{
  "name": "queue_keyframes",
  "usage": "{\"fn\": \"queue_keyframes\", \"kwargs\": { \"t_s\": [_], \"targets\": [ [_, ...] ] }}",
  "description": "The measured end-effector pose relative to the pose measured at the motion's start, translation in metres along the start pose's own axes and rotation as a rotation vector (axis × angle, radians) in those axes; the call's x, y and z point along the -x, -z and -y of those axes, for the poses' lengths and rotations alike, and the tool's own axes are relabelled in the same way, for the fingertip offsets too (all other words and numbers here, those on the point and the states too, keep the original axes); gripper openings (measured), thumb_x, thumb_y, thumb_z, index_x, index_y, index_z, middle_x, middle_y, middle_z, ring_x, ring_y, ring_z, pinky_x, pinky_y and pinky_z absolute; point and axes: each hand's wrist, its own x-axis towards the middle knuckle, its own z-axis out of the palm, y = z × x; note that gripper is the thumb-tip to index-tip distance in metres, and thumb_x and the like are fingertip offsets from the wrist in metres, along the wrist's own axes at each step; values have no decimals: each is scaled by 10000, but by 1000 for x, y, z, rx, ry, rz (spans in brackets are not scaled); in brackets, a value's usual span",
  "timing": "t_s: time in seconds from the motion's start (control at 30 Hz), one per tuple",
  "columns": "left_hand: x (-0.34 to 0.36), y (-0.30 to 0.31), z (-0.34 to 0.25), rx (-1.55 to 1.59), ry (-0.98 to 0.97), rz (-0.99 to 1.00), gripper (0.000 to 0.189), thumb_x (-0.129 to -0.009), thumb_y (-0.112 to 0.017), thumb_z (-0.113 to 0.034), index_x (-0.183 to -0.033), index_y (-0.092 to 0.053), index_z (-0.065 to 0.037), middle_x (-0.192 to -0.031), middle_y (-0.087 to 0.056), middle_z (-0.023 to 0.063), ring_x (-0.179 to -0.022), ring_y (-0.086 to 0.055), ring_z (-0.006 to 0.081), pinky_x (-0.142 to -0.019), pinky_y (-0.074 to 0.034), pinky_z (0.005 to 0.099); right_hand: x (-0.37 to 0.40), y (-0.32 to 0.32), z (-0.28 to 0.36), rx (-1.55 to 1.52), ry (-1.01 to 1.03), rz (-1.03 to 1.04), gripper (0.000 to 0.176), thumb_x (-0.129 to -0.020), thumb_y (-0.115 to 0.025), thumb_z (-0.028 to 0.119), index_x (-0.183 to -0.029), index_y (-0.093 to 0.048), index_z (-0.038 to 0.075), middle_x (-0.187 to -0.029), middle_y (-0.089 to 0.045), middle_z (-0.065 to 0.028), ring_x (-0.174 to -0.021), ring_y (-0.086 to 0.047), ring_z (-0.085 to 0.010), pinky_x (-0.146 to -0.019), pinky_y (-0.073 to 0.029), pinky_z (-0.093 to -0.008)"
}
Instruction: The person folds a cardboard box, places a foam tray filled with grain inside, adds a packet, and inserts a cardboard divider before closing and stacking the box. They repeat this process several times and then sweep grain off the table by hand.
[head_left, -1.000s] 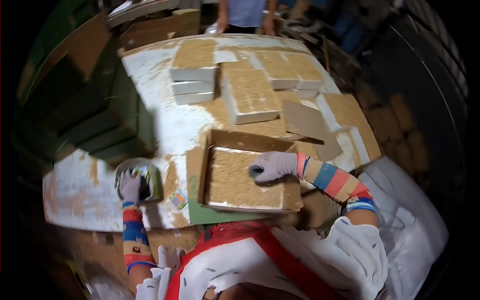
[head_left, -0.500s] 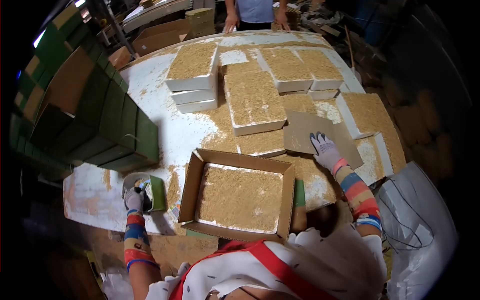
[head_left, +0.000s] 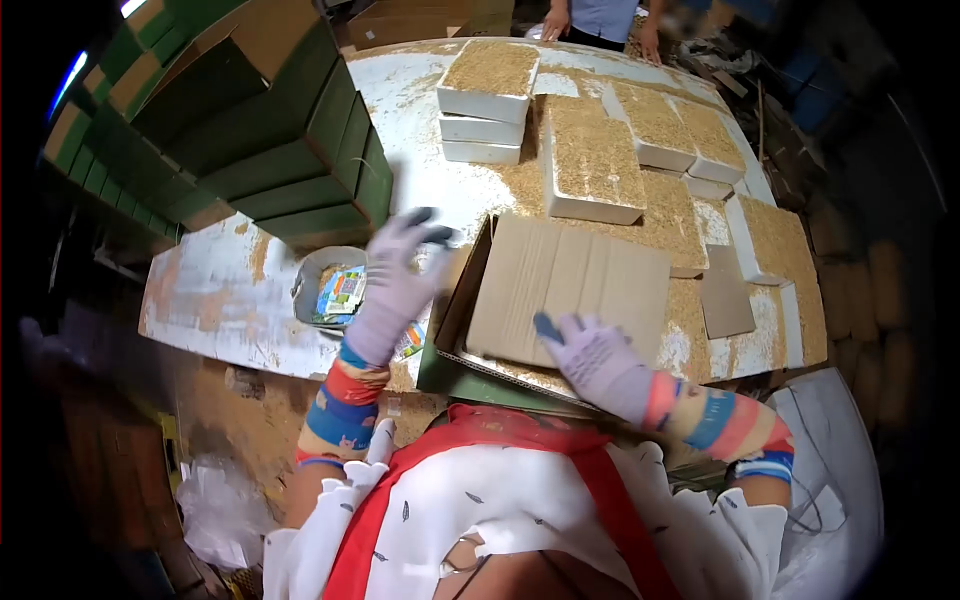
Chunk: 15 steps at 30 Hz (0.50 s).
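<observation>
An open cardboard box [head_left: 466, 283] stands at the near edge of the table, with a flat cardboard sheet [head_left: 575, 280] lying over its opening and hiding its contents. On the sheet's near part rests my gloved right hand [head_left: 592, 362], fingers spread. My gloved left hand [head_left: 402, 270] hangs left of the box, blurred, with its fingers apart and nothing in them. Beside it, a grey tub [head_left: 312, 290] holds colourful printed cards [head_left: 343, 290]. More cards [head_left: 411, 342] lie between the tub and the box.
Green boxes [head_left: 290, 150] are stacked at the left. White blocks topped with tan crumbs [head_left: 597, 165] stand across the back and right. Another cardboard piece [head_left: 726, 292] lies at the right. Across the table, a person's hands [head_left: 556, 24] touch its far edge.
The cardboard sheet has moved from the right onto the box. My left hand has left the tub, and the green item there is gone from it. The view has shifted left.
</observation>
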Motion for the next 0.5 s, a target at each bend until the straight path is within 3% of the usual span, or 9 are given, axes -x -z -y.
{"fn": "queue_keyframes", "kwargs": {
  "t_s": [0.07,0.13,0.2,0.23,0.3,0.37,0.4,0.47,0.5],
  "targets": [
    [8,13,42,534,382,-155,221,-877,-575,-118,-1060,-651,-21,-1129,-612,111,-1035,-570,203,-921,-442,305,-5,-28,8,-303,91,141,452,-901,-463,186,-1341,-434,85,-1057,-517,-166,-914,-571,-309,-753,-510,-416],
    [17,-1,53,712,450,-43,316,-938,-532,-192,-1181,-595,-1,-1181,-590,97,-1057,-554,178,-929,-429,302,-14,-20,1,-500,99,197,423,-949,-421,252,-1329,-455,71,-1144,-527,-173,-1039,-573,-332,-836,-503,-419],
    [35,-33,61,1031,643,210,516,-933,-552,-341,-1389,-429,-134,-1345,-472,71,-1107,-535,186,-941,-422,281,-17,-37,-35,-1088,288,-58,429,-956,-461,330,-1230,-523,6,-1224,-534,-183,-1109,-541,-273,-938,-439,-343],
    [46,-45,65,1200,735,207,533,-926,-560,-352,-1401,-410,-165,-1367,-450,62,-1129,-522,195,-964,-411,298,6,-36,-49,-1381,107,-326,359,-981,-399,267,-1226,-549,52,-1219,-553,-154,-1113,-538,-271,-968,-418,-328],
    [69,-93,112,1523,967,215,548,-934,-542,-381,-1395,-405,-119,-1382,-451,84,-1161,-513,205,-987,-408,316,43,-16,-75,-1061,-358,-776,364,-973,-443,215,-1271,-515,20,-1239,-549,-135,-1166,-514,-259,-1015,-390,-352],
    [76,-112,127,1708,1171,502,576,-939,-542,-398,-1357,-430,-18,-1340,-502,116,-1157,-523,176,-979,-436,311,89,-49,-90,-1876,-544,-383,420,-952,-491,185,-1345,-443,47,-1237,-554,-132,-1134,-539,-245,-1001,-421,-370],
    [92,-117,101,1361,797,422,526,-913,-592,-392,-1295,-504,-40,-1245,-571,104,-1084,-550,143,-923,-463,288,104,-70,-88,-2263,-619,-131,467,-942,-515,171,-1382,-407,60,-1237,-557,-131,-1117,-552,-238,-994,-437,-379],
    [70,-111,77,1100,810,749,609,-870,-634,-351,-1383,-407,-115,-1226,-577,97,-1180,-484,221,-1036,-365,375,99,-114,-52,-2636,-459,-172,485,-932,-547,192,-1376,-400,65,-1201,-569,-104,-1056,-589,-233,-947,-485,-395],
    [62,-114,72,605,527,831,814,-775,-715,-455,-1374,-380,-18,-1223,-568,124,-1109,-528,228,-962,-426,355,82,-133,-46,-2425,-673,-244,474,-915,-578,191,-1343,-431,51,-1186,-577,-86,-1033,-596,-220,-919,-495,-379]
  ]
}}
